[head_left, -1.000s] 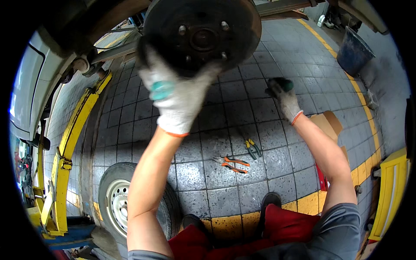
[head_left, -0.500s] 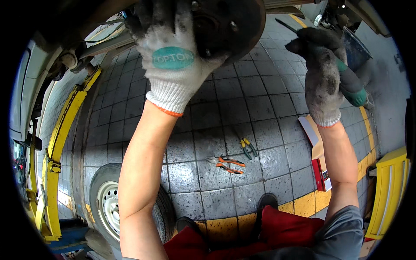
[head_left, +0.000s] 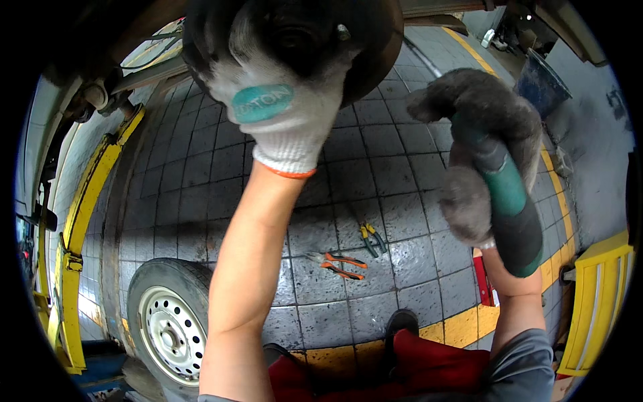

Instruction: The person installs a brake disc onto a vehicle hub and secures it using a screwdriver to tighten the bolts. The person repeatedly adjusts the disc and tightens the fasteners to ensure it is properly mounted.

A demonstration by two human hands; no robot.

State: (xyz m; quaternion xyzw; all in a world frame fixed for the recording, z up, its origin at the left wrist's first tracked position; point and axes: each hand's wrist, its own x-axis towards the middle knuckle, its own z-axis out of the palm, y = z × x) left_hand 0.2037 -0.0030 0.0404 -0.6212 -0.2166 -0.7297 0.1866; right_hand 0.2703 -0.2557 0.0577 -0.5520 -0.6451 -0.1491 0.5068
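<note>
At the top of the view, my left hand (head_left: 274, 100), in a dirty white knit glove, is pressed onto a dark round brake drum (head_left: 378, 53). Its fingers curve over the drum's face, and their tips fade into shadow. A shiny wheel stud (head_left: 343, 31) shows to the right of the thumb. My right hand (head_left: 479, 167), also gloved, is closed around a screwdriver (head_left: 504, 181) with a green and black handle. The screwdriver's thin metal shaft points up and left toward the drum's right edge, apart from it.
Orange-handled pliers (head_left: 341, 261) and yellow-green pliers (head_left: 372, 240) lie on the tiled floor. A wheel with tyre (head_left: 167, 328) rests at lower left beside a yellow lift arm (head_left: 84, 231). A yellow cabinet (head_left: 596, 301), red box (head_left: 485, 281) and dark bucket (head_left: 541, 84) are on the right.
My left hand has shifted right across the drum's face. My right hand has come lower and nearer, turning so the screwdriver handle faces me.
</note>
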